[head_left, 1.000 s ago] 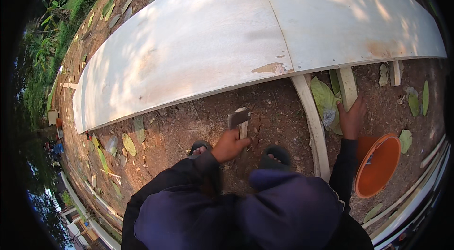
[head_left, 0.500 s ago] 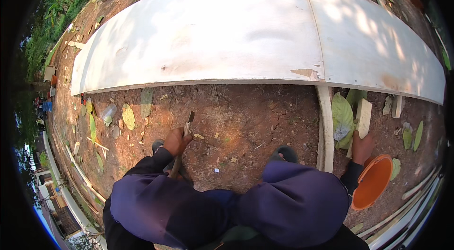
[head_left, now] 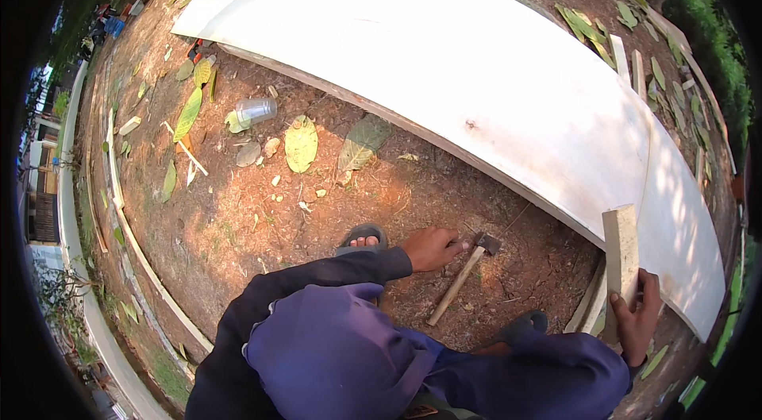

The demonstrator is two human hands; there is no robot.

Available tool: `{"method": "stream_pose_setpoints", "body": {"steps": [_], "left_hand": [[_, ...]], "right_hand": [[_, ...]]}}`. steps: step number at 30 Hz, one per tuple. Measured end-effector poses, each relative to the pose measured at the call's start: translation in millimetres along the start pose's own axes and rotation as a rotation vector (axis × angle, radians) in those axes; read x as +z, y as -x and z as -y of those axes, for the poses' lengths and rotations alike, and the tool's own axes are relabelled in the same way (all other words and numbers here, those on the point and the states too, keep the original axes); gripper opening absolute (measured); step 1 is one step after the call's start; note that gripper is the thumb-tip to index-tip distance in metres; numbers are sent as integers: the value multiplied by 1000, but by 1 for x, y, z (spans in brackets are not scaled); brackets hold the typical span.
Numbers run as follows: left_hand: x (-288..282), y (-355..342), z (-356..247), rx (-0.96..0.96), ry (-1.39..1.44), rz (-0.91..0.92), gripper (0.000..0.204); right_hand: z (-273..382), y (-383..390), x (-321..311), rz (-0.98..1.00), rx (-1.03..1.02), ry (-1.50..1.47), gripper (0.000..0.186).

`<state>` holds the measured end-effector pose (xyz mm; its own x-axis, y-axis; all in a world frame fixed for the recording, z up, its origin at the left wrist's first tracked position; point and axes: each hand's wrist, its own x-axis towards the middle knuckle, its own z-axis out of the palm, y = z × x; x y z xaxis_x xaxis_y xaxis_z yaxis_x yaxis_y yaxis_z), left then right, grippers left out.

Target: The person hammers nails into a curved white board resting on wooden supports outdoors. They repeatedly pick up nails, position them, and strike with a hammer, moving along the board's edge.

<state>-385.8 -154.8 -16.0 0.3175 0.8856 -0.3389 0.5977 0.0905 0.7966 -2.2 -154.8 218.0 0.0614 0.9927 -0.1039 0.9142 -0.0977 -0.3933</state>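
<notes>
My right hand (head_left: 637, 317) is closed around a short length of pale squared timber (head_left: 621, 241), which stands up at the near edge of a long white-faced panel (head_left: 397, 55). On the reddish soil between my feet lies a hammer (head_left: 458, 285) with a wooden handle and a dark metal head. My left hand (head_left: 432, 249) is low over the ground just left of the hammer's head, apart from it, with the fingers loosely stretched and nothing in them. The panel's raised edge runs across in front of me.
A timber beam (head_left: 587, 305) runs under the panel near my right knee. Left of me lie a clear plastic cup (head_left: 255, 109), large leaves (head_left: 301, 144) and thin wood strips (head_left: 184, 148). A long pale edging (head_left: 147, 277) borders the ground at left.
My left hand has let go of the hammer, which now lies on the soil. My right hand has raised the timber piece to the panel's edge. The view has turned to the left.
</notes>
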Motion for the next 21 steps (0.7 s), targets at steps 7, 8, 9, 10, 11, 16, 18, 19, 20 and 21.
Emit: {"method": "stream_pose_setpoints", "body": {"steps": [7, 8, 9, 10, 11, 16, 18, 19, 20, 21], "left_hand": [[-28, -3, 71, -164, 732, -268, 55], [-30, 3, 80, -246, 869, -298, 55], [-29, 10, 87, -325, 1005, -319, 55], [-27, 19, 93, -263, 991, -347, 54], [-21, 28, 99, -197, 974, -366, 53], [-80, 81, 61, -180, 645, -340, 52], [-91, 85, 77, -293, 577, -445, 53], [-92, 87, 86, -354, 541, -491, 55], [-93, 92, 100, -360, 619, -556, 47], [-105, 97, 105, -390, 509, -608, 47]], "right_hand": [[174, -92, 83, 932, -374, -8, 53], [194, -96, 100, 951, -338, -41, 51], [210, -99, 121, 964, -296, -78, 49], [226, -100, 145, 946, -230, -172, 47], [238, -100, 171, 919, -157, -268, 45], [299, -84, 301, 834, 3, -500, 42], [318, -80, 336, 848, 37, -611, 52], [328, -76, 351, 855, 35, -728, 52], [341, -72, 366, 885, 28, -777, 54], [348, -71, 373, 887, 32, -825, 56]]}}
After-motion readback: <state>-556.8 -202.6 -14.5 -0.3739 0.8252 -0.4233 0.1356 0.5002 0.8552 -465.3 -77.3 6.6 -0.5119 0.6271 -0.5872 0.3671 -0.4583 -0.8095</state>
